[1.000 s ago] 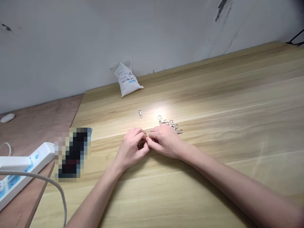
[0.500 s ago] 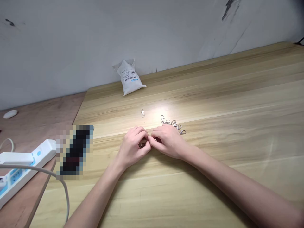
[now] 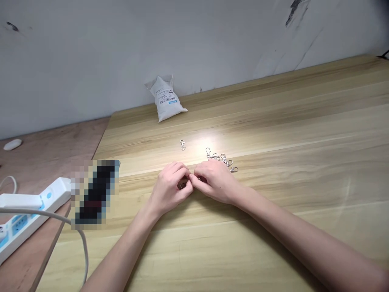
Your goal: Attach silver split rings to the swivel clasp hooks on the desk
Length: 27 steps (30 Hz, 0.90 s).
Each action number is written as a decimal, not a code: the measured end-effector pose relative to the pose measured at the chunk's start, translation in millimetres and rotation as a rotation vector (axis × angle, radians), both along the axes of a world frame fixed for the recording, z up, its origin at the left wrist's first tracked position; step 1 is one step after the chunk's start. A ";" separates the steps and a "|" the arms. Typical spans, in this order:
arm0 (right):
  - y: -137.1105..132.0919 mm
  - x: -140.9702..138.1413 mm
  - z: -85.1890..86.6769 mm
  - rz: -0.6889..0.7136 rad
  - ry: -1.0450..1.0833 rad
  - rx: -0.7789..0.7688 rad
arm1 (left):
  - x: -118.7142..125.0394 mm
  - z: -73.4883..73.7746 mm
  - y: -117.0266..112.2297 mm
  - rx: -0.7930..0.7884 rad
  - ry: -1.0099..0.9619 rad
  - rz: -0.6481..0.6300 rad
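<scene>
My left hand (image 3: pixel 173 184) and my right hand (image 3: pixel 214 180) meet over the table, thumbs and fingers pinched together at the tips. A small metal ring (image 3: pixel 182 185) shows in the hollow of the left hand. Whatever the right fingertips grip is mostly hidden by the fingers. Several silver lobster clasps (image 3: pixel 233 169) with rings lie in a loose pile just behind the right hand, which partly covers them. One separate lobster clasp (image 3: pixel 182 144) lies farther back, beyond the left hand.
A white plastic parcel bag (image 3: pixel 168 101) leans near the wall at the table's back edge. To the left are a pixelated dark object (image 3: pixel 96 192), a white power strip (image 3: pixel 36 219) and a grey cable (image 3: pixel 86 251). A white oval object (image 3: pixel 12 144) lies on the brown surface.
The hands hold nearly the same pinched pose. The view has shifted very slightly; the clasps and bag stay where they were.
</scene>
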State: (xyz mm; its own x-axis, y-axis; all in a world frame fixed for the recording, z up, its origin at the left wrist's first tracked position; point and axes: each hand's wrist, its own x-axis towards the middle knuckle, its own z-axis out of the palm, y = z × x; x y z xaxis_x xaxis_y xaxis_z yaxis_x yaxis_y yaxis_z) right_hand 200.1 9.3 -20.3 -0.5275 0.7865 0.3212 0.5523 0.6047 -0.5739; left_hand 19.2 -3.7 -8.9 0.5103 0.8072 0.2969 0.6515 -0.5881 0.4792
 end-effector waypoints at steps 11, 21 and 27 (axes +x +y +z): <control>-0.7 1.3 1.2 -0.020 0.037 -0.055 | -3.3 0.0 2.0 0.108 -0.033 0.033; -0.1 3.1 2.9 0.043 0.142 -0.130 | -4.4 2.5 2.0 0.110 -0.090 0.095; -2.1 3.8 5.2 0.061 0.175 -0.134 | -4.9 6.2 1.5 0.121 -0.157 0.118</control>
